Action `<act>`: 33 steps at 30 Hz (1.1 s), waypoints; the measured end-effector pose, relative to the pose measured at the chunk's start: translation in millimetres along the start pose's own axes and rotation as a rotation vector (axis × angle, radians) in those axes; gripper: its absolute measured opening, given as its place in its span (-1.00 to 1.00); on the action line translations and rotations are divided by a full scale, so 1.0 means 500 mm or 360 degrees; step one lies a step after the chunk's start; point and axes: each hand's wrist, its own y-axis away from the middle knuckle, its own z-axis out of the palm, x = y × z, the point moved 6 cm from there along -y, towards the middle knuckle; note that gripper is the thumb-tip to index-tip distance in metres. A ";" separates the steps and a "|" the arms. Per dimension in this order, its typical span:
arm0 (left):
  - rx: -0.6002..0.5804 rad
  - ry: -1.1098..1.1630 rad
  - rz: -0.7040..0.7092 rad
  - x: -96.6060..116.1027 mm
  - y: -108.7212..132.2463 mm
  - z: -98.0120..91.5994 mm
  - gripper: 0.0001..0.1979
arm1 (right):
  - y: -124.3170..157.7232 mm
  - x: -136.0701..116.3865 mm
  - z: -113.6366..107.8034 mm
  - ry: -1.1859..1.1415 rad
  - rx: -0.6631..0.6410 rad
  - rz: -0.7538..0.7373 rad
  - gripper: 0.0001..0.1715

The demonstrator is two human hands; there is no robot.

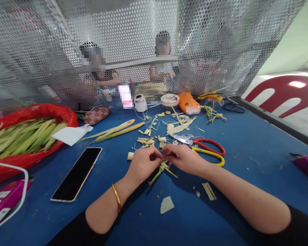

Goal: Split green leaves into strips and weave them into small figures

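Just above a small knotted corn husk figure (163, 167), my left hand (146, 162) and my right hand (181, 158) meet, thumbs and forefingers pinched. A fine thread seems to run between the fingertips, barely visible. The green husk figure lies low under my fingers, its pointed ends sticking out to both sides. Scissors (207, 147) with one red and one yellow handle lie beyond my right wrist, blades spread. Cut husk pieces (146, 141) and loose white threads are scattered past my hands. A pale husk scrap (167, 205) lies nearer to me.
A red bag (69, 116) of husks stands left, beside a white paper (73, 134) and a phone (77, 174). Along the back are a thread spool (140, 103), a tape roll (170, 100), an orange packet (189, 103) and a yellow glue gun (212, 96). Perforated metal mesh rises behind them.
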 end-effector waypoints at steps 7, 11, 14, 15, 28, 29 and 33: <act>0.0081 -0.0413 0.0235 0.017 0.005 0.002 -0.83 | -0.001 0.008 0.006 -0.0128 -0.0010 0.0049 -0.71; 0.0142 -0.0537 0.0246 0.018 0.004 0.005 -0.84 | -0.003 0.009 0.008 -0.0204 -0.0024 0.0058 -0.67; 0.0178 -0.0545 0.0261 0.020 0.006 0.004 -0.85 | -0.005 0.012 0.010 -0.0288 -0.0019 0.0124 -0.63; 0.0194 -0.0529 0.0274 0.022 0.007 0.004 -0.84 | -0.005 0.014 0.009 -0.0315 0.0004 0.0152 -0.61; 0.0220 -0.0294 0.0207 0.013 0.003 -0.003 -0.89 | -0.009 0.013 0.000 -0.0210 0.0090 0.0007 -0.77; 0.0222 -0.0289 0.0199 0.012 0.002 -0.003 -0.89 | -0.008 0.011 -0.002 -0.0177 0.0095 -0.0015 -0.76; 0.0249 -0.0261 0.0215 0.010 0.003 -0.004 -0.90 | -0.006 0.009 -0.006 -0.0052 0.0142 0.0017 -0.81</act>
